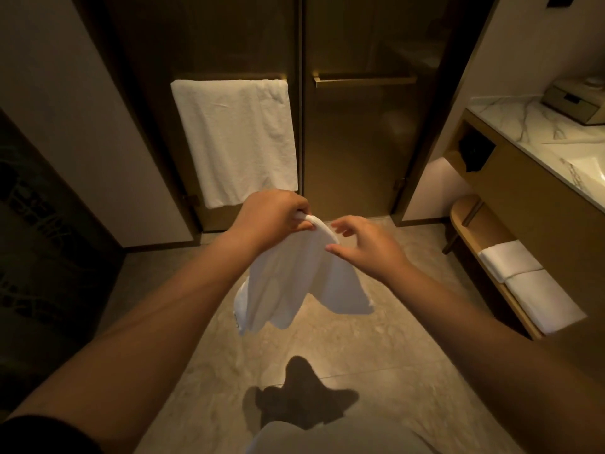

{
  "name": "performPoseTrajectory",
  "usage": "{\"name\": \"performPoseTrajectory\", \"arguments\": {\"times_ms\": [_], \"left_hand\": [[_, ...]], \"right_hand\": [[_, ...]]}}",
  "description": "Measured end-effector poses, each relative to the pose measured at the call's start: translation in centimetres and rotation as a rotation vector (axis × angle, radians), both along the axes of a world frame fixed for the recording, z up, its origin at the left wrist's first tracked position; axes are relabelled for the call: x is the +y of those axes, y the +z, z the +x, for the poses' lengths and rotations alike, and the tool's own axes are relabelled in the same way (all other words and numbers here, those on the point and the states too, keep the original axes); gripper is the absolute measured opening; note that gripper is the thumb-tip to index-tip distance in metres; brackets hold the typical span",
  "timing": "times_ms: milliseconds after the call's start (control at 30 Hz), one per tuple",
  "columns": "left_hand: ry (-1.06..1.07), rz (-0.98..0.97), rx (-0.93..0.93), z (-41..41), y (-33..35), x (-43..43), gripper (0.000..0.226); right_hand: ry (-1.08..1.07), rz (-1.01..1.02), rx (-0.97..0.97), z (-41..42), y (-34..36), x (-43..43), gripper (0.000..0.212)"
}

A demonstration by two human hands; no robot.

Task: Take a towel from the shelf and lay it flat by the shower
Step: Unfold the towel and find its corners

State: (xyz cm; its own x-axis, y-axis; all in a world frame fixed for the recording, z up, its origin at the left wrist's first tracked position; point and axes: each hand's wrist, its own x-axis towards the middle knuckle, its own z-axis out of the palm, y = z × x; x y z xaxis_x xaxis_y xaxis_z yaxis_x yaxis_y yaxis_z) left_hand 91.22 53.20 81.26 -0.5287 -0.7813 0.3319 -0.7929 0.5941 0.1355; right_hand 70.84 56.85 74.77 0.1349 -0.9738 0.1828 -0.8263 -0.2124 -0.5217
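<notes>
Head view: you are holding the towel point(294, 283) in the air in front of you, above the floor point(409, 355) and not yet touching it. Your left hand point(271, 214) is clamped on it, fingers curled and pinching the bunched top fold, and the rest of the white cloth hangs down from there in loose, uneven folds. Your right hand point(366, 247) is just beside the left, with its fingers spread and relaxed. Its thumb tip lies against the towel's upper edge, but the hand is not closed round the cloth. The two hands are close together and do not touch. Ahead of you stand the tinted glass doors point(353, 142). A hanging towel point(235, 139) is draped over the bar on the left door, and a bare bar point(363, 80) crosses the right door. To your right, the low shelf point(458, 221) carries two folded towels point(510, 260) lying side by side, well apart from the one you hold. Above the shelf is the marble desk point(523, 126), with a box point(573, 106) at its far end. The towel's shadow point(301, 394) falls on the floor below your hands.
</notes>
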Motion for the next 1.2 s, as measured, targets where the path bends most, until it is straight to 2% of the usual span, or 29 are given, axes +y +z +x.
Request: {"name": "performPoseTrajectory", "arguments": {"times_ms": [200, 333, 400, 500, 633, 700, 800, 867, 1000, 1200], "left_hand": [[0.032, -0.008, -0.014, 0.8, -0.6, 0.5, 0.020], [0.034, -0.008, 0.042, 2.3, -0.6, 1.0, 0.022], [0.021, 0.056, 0.110, 3.3, -0.6, 1.4, 0.024], [0.042, 0.252, 0.311, 4.9, -0.9, 1.8, 0.030], [0.133, 0.516, 0.724, 6.2, -1.8, 2.3, 0.025], [0.146, 0.556, 0.873, 5.7, -2.0, 2.7, 0.019], [0.141, 0.510, 1.004, 3.9, -1.7, 3.0, 0.017], [0.105, 0.469, 1.017, 2.5, -1.2, 2.9, 0.017], [0.021, 0.412, 0.880, 0.1, -0.9, 2.7, 0.015], [0.028, 0.374, 0.849, -0.3, -1.4, 2.4, 0.011]], "right_hand": [[0.037, -0.113, -0.100, 3.9, 0.2, 0.1, 0.016], [0.050, -0.160, -0.122, 4.7, 0.3, 0.5, 0.012], [0.058, -0.176, -0.130, 4.7, 0.7, 0.6, 0.010], [0.047, -0.181, -0.111, 4.3, 1.4, 0.5, 0.009], [0.005, -0.205, -0.112, 3.2, 1.9, 0.7, 0.007], [-0.029, -0.203, -0.123, 2.6, 2.1, 0.7, 0.006], [-0.068, -0.177, -0.103, 1.9, 2.4, 0.6, 0.003], [-0.034, -0.187, -0.079, 1.9, 2.6, 0.8, 0.006], [-0.001, -0.256, -0.034, 2.6, 2.3, 1.6, 0.012], [-0.057, -0.237, -0.194, 3.2, 1.8, 1.7, 0.007]]}}
